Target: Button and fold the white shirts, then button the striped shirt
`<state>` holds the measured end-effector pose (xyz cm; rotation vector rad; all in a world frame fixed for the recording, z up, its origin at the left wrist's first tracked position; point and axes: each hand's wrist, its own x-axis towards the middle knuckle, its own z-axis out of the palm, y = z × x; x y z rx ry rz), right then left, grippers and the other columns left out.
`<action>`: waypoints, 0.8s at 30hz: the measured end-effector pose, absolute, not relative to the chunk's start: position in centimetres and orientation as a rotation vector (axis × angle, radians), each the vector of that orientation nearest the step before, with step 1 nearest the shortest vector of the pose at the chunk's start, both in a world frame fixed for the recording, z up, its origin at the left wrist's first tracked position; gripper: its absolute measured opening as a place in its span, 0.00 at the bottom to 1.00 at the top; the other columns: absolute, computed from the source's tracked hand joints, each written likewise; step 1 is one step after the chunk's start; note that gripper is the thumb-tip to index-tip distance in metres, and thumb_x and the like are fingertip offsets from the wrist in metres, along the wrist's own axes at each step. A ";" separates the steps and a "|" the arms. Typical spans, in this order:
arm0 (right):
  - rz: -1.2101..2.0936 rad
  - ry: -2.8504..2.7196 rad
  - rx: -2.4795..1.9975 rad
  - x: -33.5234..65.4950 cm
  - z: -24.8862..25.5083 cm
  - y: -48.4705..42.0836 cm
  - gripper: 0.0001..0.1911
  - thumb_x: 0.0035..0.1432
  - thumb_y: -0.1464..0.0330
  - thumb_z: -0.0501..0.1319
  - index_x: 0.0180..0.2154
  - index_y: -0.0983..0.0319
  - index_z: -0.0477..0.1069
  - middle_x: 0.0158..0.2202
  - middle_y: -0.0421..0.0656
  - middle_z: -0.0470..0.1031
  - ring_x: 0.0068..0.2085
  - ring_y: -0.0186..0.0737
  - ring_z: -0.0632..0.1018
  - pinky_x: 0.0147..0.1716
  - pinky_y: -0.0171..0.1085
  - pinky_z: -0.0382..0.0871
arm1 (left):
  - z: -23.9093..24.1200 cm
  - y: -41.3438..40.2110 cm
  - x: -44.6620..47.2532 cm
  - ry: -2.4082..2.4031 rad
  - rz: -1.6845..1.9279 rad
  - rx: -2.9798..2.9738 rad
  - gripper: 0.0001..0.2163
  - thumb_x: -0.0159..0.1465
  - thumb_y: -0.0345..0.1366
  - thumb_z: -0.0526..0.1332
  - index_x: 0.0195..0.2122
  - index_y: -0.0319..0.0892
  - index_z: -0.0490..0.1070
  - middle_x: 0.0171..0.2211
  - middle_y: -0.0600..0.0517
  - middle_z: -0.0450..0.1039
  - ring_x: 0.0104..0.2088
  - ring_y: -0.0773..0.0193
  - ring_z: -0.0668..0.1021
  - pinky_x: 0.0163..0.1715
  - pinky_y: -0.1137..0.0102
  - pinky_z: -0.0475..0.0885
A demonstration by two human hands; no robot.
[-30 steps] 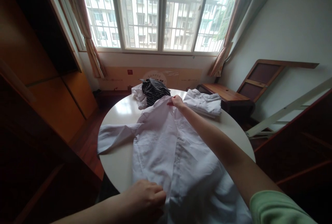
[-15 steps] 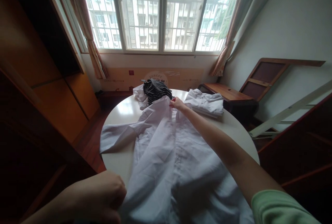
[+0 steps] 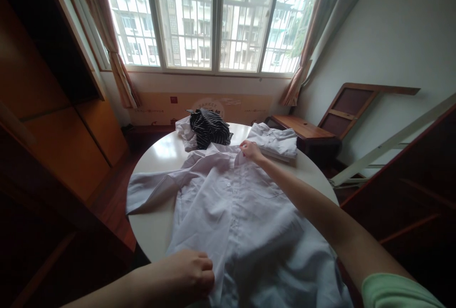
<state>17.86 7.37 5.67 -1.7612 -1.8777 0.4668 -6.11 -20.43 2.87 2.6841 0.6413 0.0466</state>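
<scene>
A white button-up shirt [image 3: 228, 213] lies front side up across a round table, its collar towards the window and one sleeve spread to the left. My right hand [image 3: 250, 150] is closed in a pinch on the collar's right side. Lower down, my left hand [image 3: 194, 272] is closed over the shirt's front near the hem, its fingertips turned under and out of sight. Between the two hands runs the button strip, with a chest pocket to its right.
The round white table [image 3: 149, 232] carries a black striped garment [image 3: 211, 127] beside a crumpled white cloth [image 3: 185, 133]. Folded white shirts [image 3: 273, 139] are stacked at the back right. A wooden bench [image 3: 302, 127] and a pale ladder [image 3: 384, 149] stand to the right.
My left hand has moved right onto the shirt front. The shirt's raised left front panel and collar have come down flatter. My right hand stays at the collar.
</scene>
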 end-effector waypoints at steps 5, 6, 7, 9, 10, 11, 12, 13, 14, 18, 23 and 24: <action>0.246 -1.972 -1.871 18.1 5.6 6.4 0.16 0.54 0.62 0.53 0.40 0.64 0.69 0.34 0.51 0.74 0.41 0.47 0.72 0.39 0.39 0.62 | 5.1 -18.7 -8.0 0.486 -0.132 2.403 0.03 0.55 0.33 0.60 0.25 0.41 0.71 0.22 0.55 0.70 0.22 0.72 0.69 0.22 0.78 0.62; 0.186 -2.015 -1.910 18.0 5.5 6.3 0.17 0.54 0.60 0.52 0.39 0.64 0.70 0.36 0.52 0.73 0.42 0.48 0.71 0.39 0.40 0.62 | 5.8 -17.7 -8.1 0.469 -0.161 2.345 0.04 0.55 0.35 0.60 0.26 0.41 0.72 0.21 0.55 0.70 0.21 0.72 0.69 0.21 0.79 0.62; 0.127 -2.056 -1.937 17.9 5.4 6.2 0.17 0.55 0.59 0.51 0.37 0.64 0.70 0.37 0.52 0.73 0.42 0.48 0.71 0.38 0.40 0.62 | 6.6 -16.5 -7.9 0.473 -0.155 2.296 0.06 0.55 0.37 0.59 0.28 0.41 0.73 0.22 0.55 0.71 0.21 0.72 0.69 0.21 0.79 0.62; 0.044 -2.095 -1.939 17.4 5.2 6.1 0.17 0.56 0.60 0.49 0.34 0.65 0.70 0.38 0.52 0.72 0.42 0.47 0.72 0.38 0.40 0.62 | 7.6 -13.3 -7.1 0.609 -0.007 2.284 0.09 0.58 0.39 0.56 0.35 0.42 0.72 0.26 0.53 0.72 0.24 0.71 0.70 0.23 0.78 0.62; 0.018 -2.100 -1.923 17.1 5.0 6.1 0.15 0.56 0.63 0.49 0.35 0.64 0.70 0.38 0.51 0.72 0.42 0.47 0.72 0.39 0.39 0.62 | 7.8 -11.4 -6.5 0.723 0.085 2.308 0.11 0.58 0.41 0.55 0.37 0.42 0.71 0.27 0.53 0.71 0.24 0.71 0.70 0.23 0.78 0.62; -0.003 -2.096 -1.898 16.8 4.8 6.1 0.13 0.56 0.65 0.50 0.36 0.64 0.69 0.39 0.51 0.71 0.42 0.45 0.71 0.39 0.38 0.62 | 7.8 -9.5 -5.7 0.880 0.221 2.338 0.12 0.59 0.42 0.54 0.39 0.42 0.70 0.26 0.53 0.71 0.24 0.71 0.70 0.24 0.78 0.62; -0.021 -2.081 -1.868 16.4 4.5 6.1 0.12 0.56 0.68 0.50 0.39 0.64 0.68 0.40 0.50 0.71 0.42 0.44 0.71 0.40 0.38 0.61 | 7.6 -7.5 -4.9 1.036 0.341 2.356 0.14 0.59 0.42 0.53 0.41 0.42 0.69 0.26 0.53 0.70 0.25 0.70 0.70 0.25 0.77 0.63; -0.034 -2.049 -1.837 16.1 4.2 6.1 0.13 0.55 0.71 0.50 0.42 0.63 0.66 0.41 0.50 0.70 0.43 0.44 0.71 0.40 0.37 0.61 | 7.3 -5.5 -4.0 1.190 0.424 2.382 0.14 0.58 0.42 0.54 0.43 0.43 0.68 0.26 0.53 0.70 0.25 0.69 0.70 0.26 0.76 0.64; -0.042 -2.001 -1.803 15.8 3.9 6.2 0.15 0.54 0.73 0.50 0.45 0.64 0.64 0.42 0.50 0.70 0.43 0.43 0.71 0.40 0.37 0.61 | 6.8 -3.6 -3.1 1.339 0.480 2.421 0.15 0.57 0.41 0.56 0.44 0.43 0.67 0.27 0.53 0.70 0.27 0.67 0.71 0.27 0.75 0.64; 0.062 -1.653 -1.703 15.9 2.8 6.9 0.23 0.48 0.74 0.54 0.48 0.68 0.56 0.39 0.50 0.71 0.42 0.44 0.70 0.40 0.38 0.62 | 5.4 2.6 -0.8 1.663 0.517 2.645 0.11 0.55 0.35 0.59 0.39 0.43 0.71 0.32 0.48 0.69 0.34 0.61 0.71 0.32 0.70 0.63; 0.245 -1.280 -1.589 18.3 2.8 7.8 0.25 0.44 0.75 0.55 0.47 0.67 0.54 0.39 0.49 0.71 0.36 0.41 0.72 0.37 0.37 0.64 | 6.6 7.2 -0.9 1.675 0.543 2.695 0.07 0.55 0.35 0.58 0.30 0.43 0.75 0.37 0.47 0.69 0.39 0.58 0.69 0.37 0.67 0.62; 0.245 -1.266 -1.555 18.6 3.0 7.8 0.24 0.44 0.75 0.54 0.47 0.66 0.54 0.39 0.49 0.71 0.35 0.40 0.73 0.37 0.37 0.64 | 7.1 7.8 -1.0 1.658 0.564 2.689 0.07 0.55 0.34 0.57 0.31 0.43 0.75 0.38 0.47 0.69 0.39 0.58 0.68 0.37 0.67 0.61</action>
